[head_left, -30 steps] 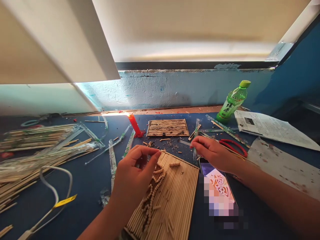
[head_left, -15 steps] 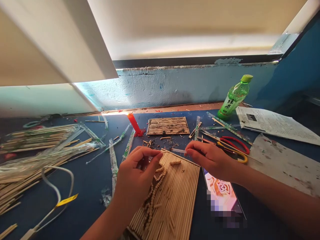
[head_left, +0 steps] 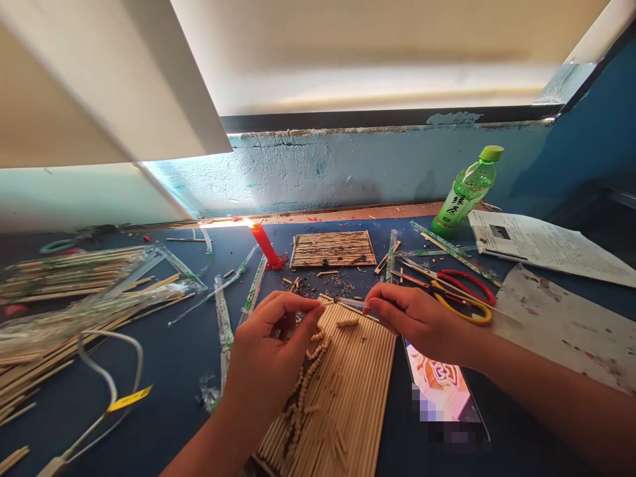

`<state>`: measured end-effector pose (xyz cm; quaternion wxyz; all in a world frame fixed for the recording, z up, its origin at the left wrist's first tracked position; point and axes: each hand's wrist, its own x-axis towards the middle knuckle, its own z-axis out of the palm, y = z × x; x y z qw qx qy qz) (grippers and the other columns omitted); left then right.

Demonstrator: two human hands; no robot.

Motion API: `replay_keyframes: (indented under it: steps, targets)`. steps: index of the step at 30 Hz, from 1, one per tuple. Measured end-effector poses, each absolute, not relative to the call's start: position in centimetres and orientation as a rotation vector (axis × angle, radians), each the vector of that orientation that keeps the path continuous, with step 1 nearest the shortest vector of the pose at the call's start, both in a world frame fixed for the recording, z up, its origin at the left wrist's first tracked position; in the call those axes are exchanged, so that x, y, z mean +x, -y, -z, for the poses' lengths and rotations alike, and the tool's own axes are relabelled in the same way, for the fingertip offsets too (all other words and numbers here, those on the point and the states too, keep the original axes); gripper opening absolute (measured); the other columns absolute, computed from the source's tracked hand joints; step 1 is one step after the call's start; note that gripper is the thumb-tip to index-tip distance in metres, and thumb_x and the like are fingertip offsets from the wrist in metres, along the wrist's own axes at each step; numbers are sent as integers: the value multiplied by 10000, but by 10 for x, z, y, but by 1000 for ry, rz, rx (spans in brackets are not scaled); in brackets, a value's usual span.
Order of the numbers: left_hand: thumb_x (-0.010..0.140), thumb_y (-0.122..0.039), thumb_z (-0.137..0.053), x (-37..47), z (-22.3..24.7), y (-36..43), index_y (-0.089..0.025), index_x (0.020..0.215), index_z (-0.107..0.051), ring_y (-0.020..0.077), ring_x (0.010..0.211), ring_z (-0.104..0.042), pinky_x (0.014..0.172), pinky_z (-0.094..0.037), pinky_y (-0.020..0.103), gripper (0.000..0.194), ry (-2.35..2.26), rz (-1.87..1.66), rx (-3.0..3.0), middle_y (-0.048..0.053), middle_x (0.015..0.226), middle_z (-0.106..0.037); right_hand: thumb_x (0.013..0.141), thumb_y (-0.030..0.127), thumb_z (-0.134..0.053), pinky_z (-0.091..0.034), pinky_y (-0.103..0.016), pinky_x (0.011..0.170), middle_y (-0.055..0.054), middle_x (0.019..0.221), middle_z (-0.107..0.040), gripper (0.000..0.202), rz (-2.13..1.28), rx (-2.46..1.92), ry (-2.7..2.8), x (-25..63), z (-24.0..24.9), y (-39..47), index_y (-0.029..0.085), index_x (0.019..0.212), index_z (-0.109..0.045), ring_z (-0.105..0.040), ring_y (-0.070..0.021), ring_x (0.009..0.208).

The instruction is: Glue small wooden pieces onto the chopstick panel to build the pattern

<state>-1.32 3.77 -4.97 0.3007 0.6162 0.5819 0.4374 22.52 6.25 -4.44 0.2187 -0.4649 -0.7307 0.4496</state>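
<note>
A panel of thin wooden sticks [head_left: 360, 391] lies on the blue table, with a curved row of small wooden pieces [head_left: 303, 391] and a short row [head_left: 347, 322] on it. My left hand [head_left: 273, 344] is over the panel's left side, thumb and forefinger pinched; what is between them is too small to make out. My right hand [head_left: 412, 318] grips a thin translucent stick [head_left: 350, 302] at the panel's far right corner. The stick's dark tip points left, towards my left fingertips, with a small gap between.
A lit red candle [head_left: 265, 245] stands beyond my left hand, beside a small stick panel [head_left: 332, 250]. Scissors [head_left: 467, 301], a phone [head_left: 442, 384], a green bottle [head_left: 464, 192] and papers lie or stand right. Stick bundles [head_left: 74, 278] and a white cable [head_left: 139, 358] are left.
My right hand has shifted slightly left with the translucent stick, bringing its tip closer to my left fingertips. My left hand has hardly moved. The view has shifted slightly.
</note>
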Motion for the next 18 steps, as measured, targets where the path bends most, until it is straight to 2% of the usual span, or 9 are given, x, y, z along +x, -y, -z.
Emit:
replay_keyframes:
  steps: [8, 18]
  targets:
    - [842, -354, -712, -14, 50, -38, -270, 848, -679, 157, 667, -571, 592, -441, 295, 90, -1531, -1168, 1625, -16, 798, -646, 1008, 458, -401, -274, -238, 506, 53, 630, -406, 314, -1276, -1281, 2003, 225, 45, -61, 213, 919, -575, -351, -92, 569]
    - [847, -370, -705, -14, 50, -36, -267, 859, -681, 147, 618, -517, 569, -427, 280, 107, -1551, -1123, 1656, -16, 754, -638, 1008, 466, -397, -284, -251, 502, 53, 622, -420, 321, -1312, -1264, 1994, 225, 46, -62, 215, 929, -582, -358, -94, 559]
